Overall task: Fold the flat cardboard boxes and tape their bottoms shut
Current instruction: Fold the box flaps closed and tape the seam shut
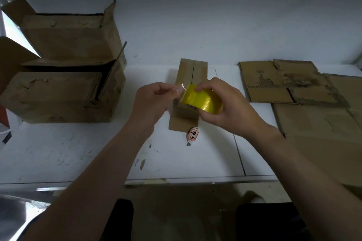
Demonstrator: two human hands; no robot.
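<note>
The right hand [225, 107] grips the yellow tape roll [201, 100], fingers curled over its top and the thumb under its near edge, so the roll is held above the table with its broad yellow face towards the camera. The left hand [154, 101] is just beside it and pinches the clear tape end [183, 89] between thumb and forefinger; only a short length is peeled off the roll, and the other fingers are curled into the palm.

Directly beneath and behind both hands sits a small cardboard box [193, 72] on the white table [78, 148]. Two flaps meet along a seam running away from the person on its upper face; its middle is hidden by the roll and the hands, and a flat brown flap shows on the table at its near end. Touching or just beside that near end lies a small cutter [192, 135] with a white and red label and a short blade tip pointing towards the person.

Well apart on the left, two larger folded boxes stand with their flaps open, the rear box [68, 37] behind and above the front box [58, 96]. On the right lies a flattened box [284, 82] with torn surface paper, overlapping a larger flat sheet [323, 133] that reaches the table's near edge. A small scrap of tape [142, 164] is stuck on the tabletop between the forearms
</note>
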